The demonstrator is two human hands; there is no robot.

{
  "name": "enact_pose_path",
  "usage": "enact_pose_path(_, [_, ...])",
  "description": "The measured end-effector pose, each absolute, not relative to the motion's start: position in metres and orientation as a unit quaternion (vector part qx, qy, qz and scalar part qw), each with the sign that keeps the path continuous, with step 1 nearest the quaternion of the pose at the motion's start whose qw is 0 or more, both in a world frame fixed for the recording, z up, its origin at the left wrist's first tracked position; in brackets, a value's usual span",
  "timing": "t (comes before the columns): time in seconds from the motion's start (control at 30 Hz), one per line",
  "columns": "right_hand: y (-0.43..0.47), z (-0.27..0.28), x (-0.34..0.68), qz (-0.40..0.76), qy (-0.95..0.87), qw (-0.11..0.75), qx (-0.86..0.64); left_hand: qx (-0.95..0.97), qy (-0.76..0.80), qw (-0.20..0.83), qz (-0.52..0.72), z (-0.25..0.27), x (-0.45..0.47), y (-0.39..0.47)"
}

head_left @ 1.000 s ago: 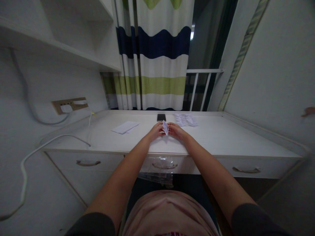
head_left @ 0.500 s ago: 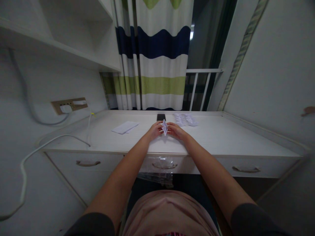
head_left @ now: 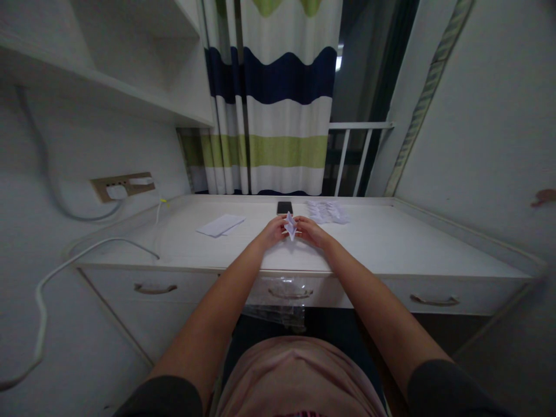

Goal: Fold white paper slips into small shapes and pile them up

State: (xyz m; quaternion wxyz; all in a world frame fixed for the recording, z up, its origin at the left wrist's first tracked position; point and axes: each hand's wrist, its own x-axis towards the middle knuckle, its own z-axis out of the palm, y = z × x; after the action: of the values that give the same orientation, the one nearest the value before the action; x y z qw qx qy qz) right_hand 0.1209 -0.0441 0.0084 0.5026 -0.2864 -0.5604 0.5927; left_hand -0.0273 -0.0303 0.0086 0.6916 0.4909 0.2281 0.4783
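Between my two hands is a small piece of folded white paper (head_left: 291,226), standing up with pointed ends at top and bottom. My left hand (head_left: 273,231) grips its left side, fingers curled round it. On the other side my right hand (head_left: 309,230) pinches the right edge with bent fingers. Both hands are just above the white desk (head_left: 369,243), near its middle. A dark phone-like rectangle (head_left: 285,207) lies right behind the hands. Close by on the right is a group of folded white paper pieces (head_left: 326,212).
Flat white paper sheets (head_left: 221,225) lie on the desk to the left. A white cable (head_left: 99,242) runs over the desk's left end from below. Wall sockets with plugs (head_left: 122,188) are at left. A striped curtain (head_left: 289,121) hangs behind the desk, and a shelf (head_left: 130,95) juts out upper left.
The folded paper has tilted very slightly between my fingers. Both hands stay in nearly the same place, and the things on the desk have not moved.
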Motion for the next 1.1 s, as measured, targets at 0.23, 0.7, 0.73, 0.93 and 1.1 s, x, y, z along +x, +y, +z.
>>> enact_pose_path(0.23, [-0.0378,0.0030,0.1215,0.569,-0.572,0.508,-0.302,0.493,0.237,0.666,0.507,0.0050,-0.0259,-0.0261])
enact_pose_path(0.7, [-0.0428,0.0057,0.1210,0.555,-0.578,0.503,-0.324,0.519,0.239,0.655,0.494,0.0009,-0.0260,-0.0209])
enact_pose_path(0.73, [-0.0427,0.0055,0.1210,0.551,-0.582,0.502,-0.325,0.520,0.244,0.653,0.494,0.0008,-0.0257,-0.0209])
enact_pose_path(0.93, [-0.0416,0.0032,0.1203,0.532,-0.605,0.496,-0.323,0.518,0.277,0.641,0.495,0.0020,-0.0245,-0.0241])
enact_pose_path(1.1, [-0.0381,-0.0003,0.1196,0.522,-0.612,0.504,-0.314,0.505,0.285,0.637,0.508,0.0029,-0.0244,-0.0263])
